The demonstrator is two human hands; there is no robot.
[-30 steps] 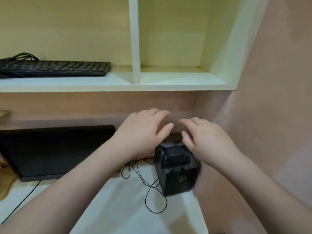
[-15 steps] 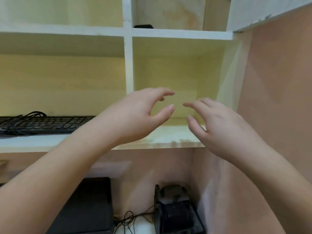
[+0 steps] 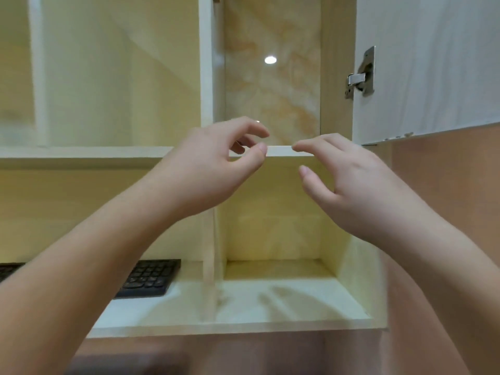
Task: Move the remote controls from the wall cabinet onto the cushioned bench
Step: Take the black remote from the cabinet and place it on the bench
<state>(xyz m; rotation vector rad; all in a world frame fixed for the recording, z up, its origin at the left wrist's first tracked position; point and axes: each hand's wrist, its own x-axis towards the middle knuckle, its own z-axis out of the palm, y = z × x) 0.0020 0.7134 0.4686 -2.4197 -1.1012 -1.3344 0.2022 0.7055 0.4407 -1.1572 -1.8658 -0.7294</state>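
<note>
Two bare forearms rise from the lower edge; the left hand (image 3: 213, 163) is raised in front of the upper shelf edge (image 3: 278, 151), fingers curled, thumb and forefinger a little apart, gripping nothing; the right hand (image 3: 349, 182) hangs beside it, fingers spread and empty, fingertips close to the left thumb but apart; below, a black keyboard (image 3: 148, 278) lies on the lower shelf (image 3: 243, 327) in the left compartment; behind the hands the open wall cabinet (image 3: 270, 85) shows a marbled back; its door (image 3: 427, 63) hangs open at right on a metal hinge (image 3: 361, 74); no remote control can be made out.
</note>
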